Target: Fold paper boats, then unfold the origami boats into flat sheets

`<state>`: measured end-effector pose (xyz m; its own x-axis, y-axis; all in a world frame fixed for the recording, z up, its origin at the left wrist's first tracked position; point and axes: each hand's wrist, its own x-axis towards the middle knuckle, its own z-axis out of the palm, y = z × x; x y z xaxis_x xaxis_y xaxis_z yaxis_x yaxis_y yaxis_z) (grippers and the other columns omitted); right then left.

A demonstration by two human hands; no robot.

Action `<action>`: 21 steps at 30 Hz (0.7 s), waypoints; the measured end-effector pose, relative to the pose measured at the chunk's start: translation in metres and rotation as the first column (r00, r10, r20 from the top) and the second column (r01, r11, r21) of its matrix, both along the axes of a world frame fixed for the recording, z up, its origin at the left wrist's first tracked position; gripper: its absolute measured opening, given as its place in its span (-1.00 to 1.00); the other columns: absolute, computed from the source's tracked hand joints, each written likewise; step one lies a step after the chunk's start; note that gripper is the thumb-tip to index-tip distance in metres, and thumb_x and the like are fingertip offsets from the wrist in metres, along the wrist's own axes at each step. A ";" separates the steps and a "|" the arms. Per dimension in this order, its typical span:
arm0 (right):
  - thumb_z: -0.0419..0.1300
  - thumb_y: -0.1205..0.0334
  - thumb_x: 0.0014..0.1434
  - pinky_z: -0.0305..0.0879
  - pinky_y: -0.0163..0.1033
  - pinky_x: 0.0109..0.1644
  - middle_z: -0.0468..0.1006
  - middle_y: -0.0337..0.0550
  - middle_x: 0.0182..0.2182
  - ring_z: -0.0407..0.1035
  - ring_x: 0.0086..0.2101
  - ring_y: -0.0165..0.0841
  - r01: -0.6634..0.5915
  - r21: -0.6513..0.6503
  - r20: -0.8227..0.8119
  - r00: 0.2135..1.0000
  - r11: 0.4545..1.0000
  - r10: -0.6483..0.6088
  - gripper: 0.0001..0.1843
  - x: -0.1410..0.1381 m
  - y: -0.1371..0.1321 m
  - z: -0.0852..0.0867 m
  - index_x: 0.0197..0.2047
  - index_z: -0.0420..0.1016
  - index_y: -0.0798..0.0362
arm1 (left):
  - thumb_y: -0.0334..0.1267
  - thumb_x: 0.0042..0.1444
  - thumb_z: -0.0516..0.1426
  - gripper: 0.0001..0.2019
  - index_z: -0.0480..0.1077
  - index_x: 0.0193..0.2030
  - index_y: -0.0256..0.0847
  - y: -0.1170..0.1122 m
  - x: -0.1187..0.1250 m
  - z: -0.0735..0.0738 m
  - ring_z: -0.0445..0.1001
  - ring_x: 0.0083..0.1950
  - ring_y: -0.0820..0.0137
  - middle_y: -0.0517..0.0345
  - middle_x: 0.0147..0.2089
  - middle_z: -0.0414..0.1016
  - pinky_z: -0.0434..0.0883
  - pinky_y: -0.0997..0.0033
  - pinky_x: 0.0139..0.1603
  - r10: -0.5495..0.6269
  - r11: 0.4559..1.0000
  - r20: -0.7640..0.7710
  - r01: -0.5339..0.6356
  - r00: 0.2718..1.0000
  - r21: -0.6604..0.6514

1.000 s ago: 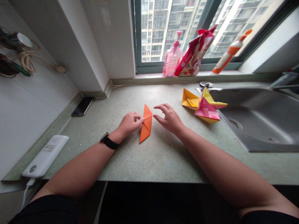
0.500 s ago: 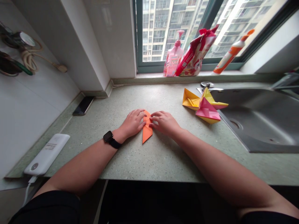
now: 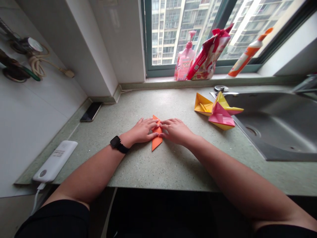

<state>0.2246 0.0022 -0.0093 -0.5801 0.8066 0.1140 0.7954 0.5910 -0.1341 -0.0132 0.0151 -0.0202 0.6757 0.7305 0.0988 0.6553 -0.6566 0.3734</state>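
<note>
Just pink liquid (image 3: 183,67) in pump bottle (image 3: 185,58)

Your left hand (image 3: 142,130) and right hand (image 3: 175,131) cover most of the orange folded paper (image 3: 157,142), leaving mainly its lower tip showing. Toward the upper right, folded yellow-and-pink paper models (image 3: 219,114) hide part of the scissors (image 3: 221,88), and the frame's right edge cuts off the steel sink (image 3: 279,125) and faucet (image 3: 305,84).

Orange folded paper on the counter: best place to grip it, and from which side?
Probably the exposed lower tip of the orange origami paper, pinched from the near side. The left hand and right hand cover its upper part, leaving that tapered point clear. It lies flat on the speckled countertop, so lifting the tip first seems easiest.
</note>
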 end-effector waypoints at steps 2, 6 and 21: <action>0.35 -0.08 0.40 0.32 0.22 0.37 0.62 0.02 0.33 0.48 0.27 0.12 -0.005 -0.015 0.007 1.000 1.000 0.005 -0.54 0.000 -0.001 0.001 0.27 0.68 -0.13 | 0.11 0.43 0.22 -0.54 0.49 0.36 0.01 0.002 -0.002 0.000 0.23 0.63 -0.05 -0.07 0.59 0.34 -0.02 -0.45 0.64 -0.010 1.000 -0.012 0.010 1.000 -0.015; 0.35 -0.15 0.39 0.22 0.33 0.46 0.51 0.03 0.42 0.39 0.36 0.17 -0.020 -0.059 0.011 1.000 0.998 0.020 -0.42 0.002 -0.004 0.004 0.37 0.61 -0.12 | 0.16 0.37 0.28 -0.49 0.50 0.36 0.06 0.005 -0.006 0.003 0.06 0.70 -0.16 -0.02 0.64 0.26 -0.08 -0.55 0.62 -0.027 0.998 -0.046 0.024 0.999 -0.058; 0.41 -0.40 0.20 0.14 0.42 0.52 0.26 0.04 0.57 0.20 0.48 0.23 -0.079 -0.133 -0.021 0.997 0.988 0.077 0.01 0.013 -0.003 -0.002 0.58 0.35 -0.17 | 0.39 -0.09 0.49 0.02 0.40 0.47 0.01 0.009 -0.014 0.000 -0.14 0.73 -0.36 -0.17 0.72 0.03 -0.10 -0.57 0.62 -0.058 0.995 -0.050 0.054 0.997 -0.083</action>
